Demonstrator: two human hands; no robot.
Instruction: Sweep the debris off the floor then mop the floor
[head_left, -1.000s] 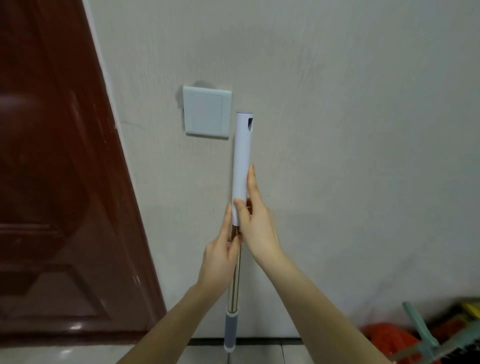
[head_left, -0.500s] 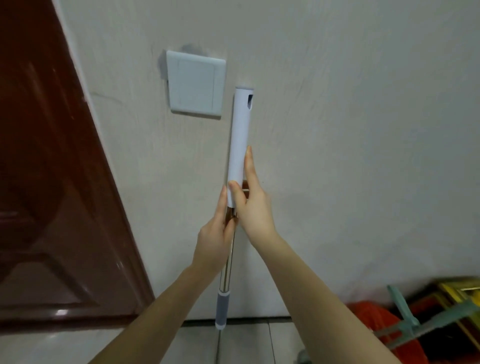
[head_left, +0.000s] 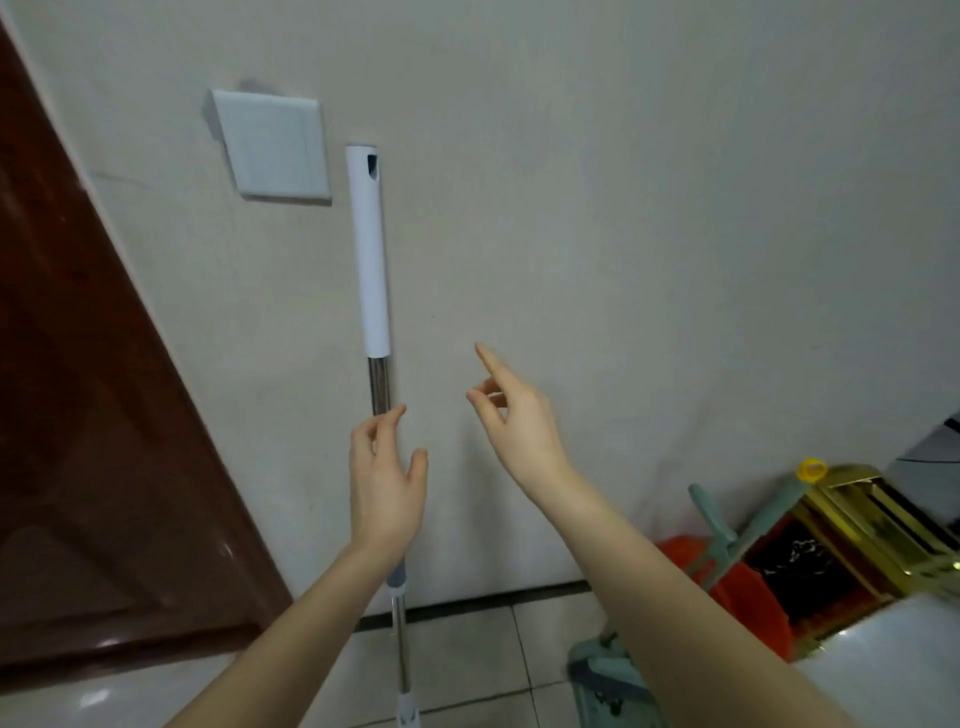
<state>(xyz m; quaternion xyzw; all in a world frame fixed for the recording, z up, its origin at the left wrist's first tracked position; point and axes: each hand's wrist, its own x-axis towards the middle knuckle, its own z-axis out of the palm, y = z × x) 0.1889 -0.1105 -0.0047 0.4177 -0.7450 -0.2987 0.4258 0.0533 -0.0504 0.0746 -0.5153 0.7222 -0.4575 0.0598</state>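
Note:
A mop handle (head_left: 370, 249) with a white upper grip and a metal shaft stands upright against the pale wall. My left hand (head_left: 385, 483) is in front of the shaft below the white grip, fingers apart, and holds nothing. My right hand (head_left: 519, 421) hovers to the right of the handle, clear of it, fingers spread. The mop's head is out of sight below the frame. A green dustpan handle (head_left: 714, 525) and an orange dustpan (head_left: 748, 587) lean at the lower right.
A white switch plate (head_left: 272, 143) is on the wall left of the handle. A dark red door (head_left: 88, 441) fills the left side. A gold box (head_left: 862, 535) and a teal object (head_left: 608, 675) sit on the tiled floor (head_left: 467, 660) at right.
Both hands gripped the mop handle near the bottom of its white grip; now they have let go and moved apart, and the handle leans on the wall alone.

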